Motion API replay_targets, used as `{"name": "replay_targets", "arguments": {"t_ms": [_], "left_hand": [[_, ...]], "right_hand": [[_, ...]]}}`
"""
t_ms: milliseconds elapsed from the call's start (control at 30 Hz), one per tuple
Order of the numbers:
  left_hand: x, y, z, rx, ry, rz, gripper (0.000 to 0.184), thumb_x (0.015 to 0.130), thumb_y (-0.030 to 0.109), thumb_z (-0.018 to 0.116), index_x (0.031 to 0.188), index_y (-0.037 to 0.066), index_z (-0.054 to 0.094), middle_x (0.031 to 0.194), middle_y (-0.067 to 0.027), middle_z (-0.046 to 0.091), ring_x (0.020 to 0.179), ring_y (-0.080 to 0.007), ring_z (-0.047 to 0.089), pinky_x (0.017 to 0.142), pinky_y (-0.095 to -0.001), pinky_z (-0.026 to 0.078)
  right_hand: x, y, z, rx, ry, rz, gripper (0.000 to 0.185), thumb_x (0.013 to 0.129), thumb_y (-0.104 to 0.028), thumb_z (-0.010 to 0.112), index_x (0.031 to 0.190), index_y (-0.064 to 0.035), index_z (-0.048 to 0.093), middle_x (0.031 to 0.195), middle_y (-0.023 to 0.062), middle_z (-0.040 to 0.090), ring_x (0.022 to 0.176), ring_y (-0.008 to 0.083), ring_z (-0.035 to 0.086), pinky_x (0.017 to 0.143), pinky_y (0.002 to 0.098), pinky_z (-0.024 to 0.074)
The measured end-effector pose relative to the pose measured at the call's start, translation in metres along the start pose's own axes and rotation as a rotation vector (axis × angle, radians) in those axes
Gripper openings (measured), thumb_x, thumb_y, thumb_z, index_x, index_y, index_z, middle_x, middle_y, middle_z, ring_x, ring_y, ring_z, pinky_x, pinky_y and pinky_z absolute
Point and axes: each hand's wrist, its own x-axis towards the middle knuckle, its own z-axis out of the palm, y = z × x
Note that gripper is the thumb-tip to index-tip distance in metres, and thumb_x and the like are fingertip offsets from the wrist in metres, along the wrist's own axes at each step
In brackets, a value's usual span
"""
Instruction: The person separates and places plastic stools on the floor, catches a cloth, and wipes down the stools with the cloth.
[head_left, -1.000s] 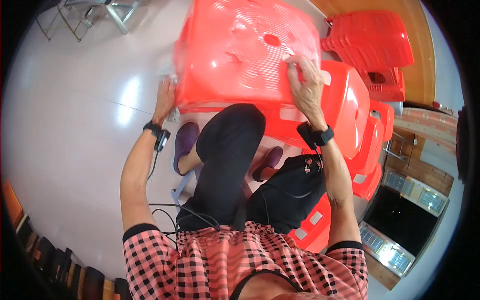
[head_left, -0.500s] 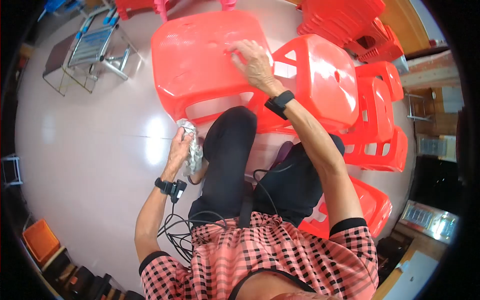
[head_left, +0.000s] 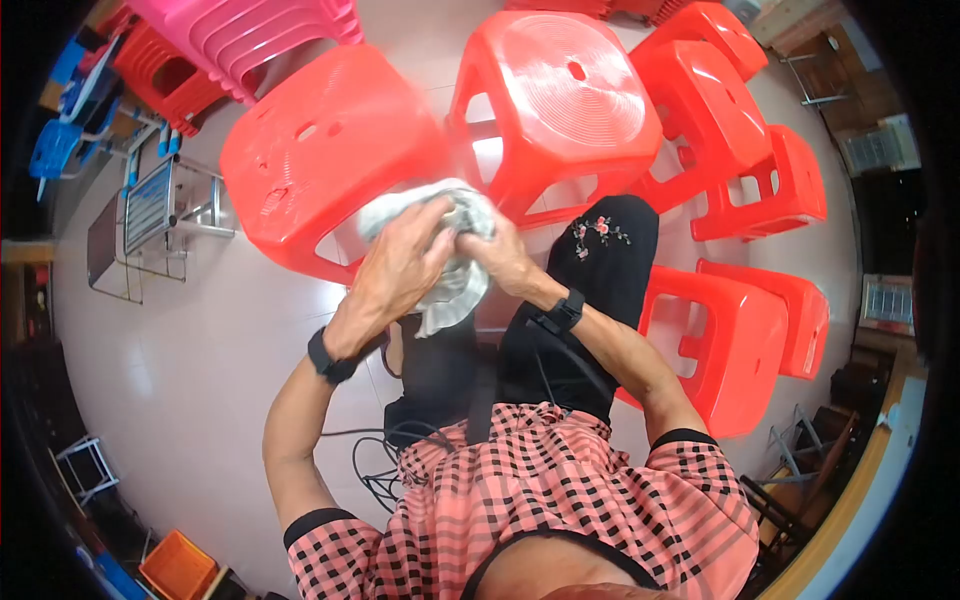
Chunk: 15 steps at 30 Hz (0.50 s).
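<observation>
A crumpled pale cloth (head_left: 455, 290) is bunched between my two hands, above my lap. My left hand (head_left: 400, 255) grips it from the left, fingers curled over its top. From the other side my right hand (head_left: 500, 258) closes on the cloth, its fingers close to the left ones and partly hidden in the folds. Just beyond the hands stands a red plastic stool (head_left: 330, 150), its near corner partly covered by the cloth. To its right is another red stool (head_left: 570, 85) with a ringed seat and a small centre hole.
More red stools (head_left: 715, 100) stand along the right, with one (head_left: 735, 340) beside my leg. Pink stacked stools (head_left: 260, 35) are at the upper left. A metal-framed chair (head_left: 170, 210) stands left. An orange basket (head_left: 178, 565) is lower left. A black cable (head_left: 375, 480) hangs near my waist.
My right hand has left the stool seat and come down to the cloth. My left hand has raised the cloth to meet it. The view has shifted, and the near stool appears further left.
</observation>
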Motion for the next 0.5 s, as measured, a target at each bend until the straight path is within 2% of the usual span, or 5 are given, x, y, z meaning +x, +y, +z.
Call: {"name": "replay_targets", "arguments": {"t_ms": [67, 167, 233, 367, 500], "left_hand": [[0.032, -0.012, 0.017, 0.209, 0.09, 0.23, 0.034, 0.085, 0.01, 0.062, 0.116, 0.0, 0.055, 0.104, -0.0186, 0.057, 0.099, -0.0389, 0.055, 0.087, -0.0444, 0.046], [0.092, -0.058, 0.048, 0.514, 0.073, 0.496, 0.033, 0.081, 0.008, 0.063, 0.113, 0.002, 0.057, 0.103, -0.0168, 0.057, 0.108, -0.0366, 0.051, 0.094, -0.0451, 0.043], [0.112, -0.072, 0.055, 0.635, 0.027, 0.51, 0.032, 0.078, 0.008, 0.063, 0.109, 0.002, 0.058, 0.103, -0.0161, 0.058, 0.111, -0.0363, 0.049, 0.098, -0.0458, 0.04], [0.134, -0.124, 0.055, 0.952, -0.155, 0.419, 0.031, 0.077, 0.01, 0.062, 0.107, 0.002, 0.058, 0.105, -0.0157, 0.057, 0.114, -0.0364, 0.047, 0.103, -0.0468, 0.036], [0.12, -0.127, 0.041, 0.924, -0.111, 0.467, 0.028, 0.077, 0.012, 0.061, 0.104, 0.002, 0.06, 0.106, -0.0165, 0.057, 0.116, -0.0368, 0.047, 0.105, -0.0464, 0.034]], "right_hand": [[-0.006, 0.039, -0.025, 0.271, 0.218, 0.103, 0.043, 0.084, -0.004, 0.056, 0.127, -0.0004, 0.05, 0.111, 0.0083, 0.062, 0.098, 0.0158, 0.061, 0.086, 0.0307, 0.0519], [-0.007, 0.072, -0.051, 0.576, 0.358, 0.239, 0.035, 0.088, -0.003, 0.053, 0.123, -0.0015, 0.051, 0.106, 0.0094, 0.064, 0.092, 0.0194, 0.065, 0.082, 0.0336, 0.0555], [-0.008, 0.067, -0.052, 0.622, 0.409, 0.284, 0.032, 0.089, -0.003, 0.053, 0.12, -0.0025, 0.051, 0.103, 0.0103, 0.064, 0.089, 0.0224, 0.067, 0.078, 0.0375, 0.0577], [-0.004, 0.063, -0.041, 0.615, 0.478, 0.205, 0.03, 0.087, -0.002, 0.054, 0.117, -0.0023, 0.051, 0.101, 0.0124, 0.064, 0.082, 0.0235, 0.068, 0.071, 0.0371, 0.0586], [-0.006, 0.068, -0.044, 0.627, 0.444, 0.257, 0.03, 0.087, -0.001, 0.054, 0.117, -0.0018, 0.051, 0.097, 0.0122, 0.065, 0.078, 0.0237, 0.068, 0.067, 0.0362, 0.0585]]}}
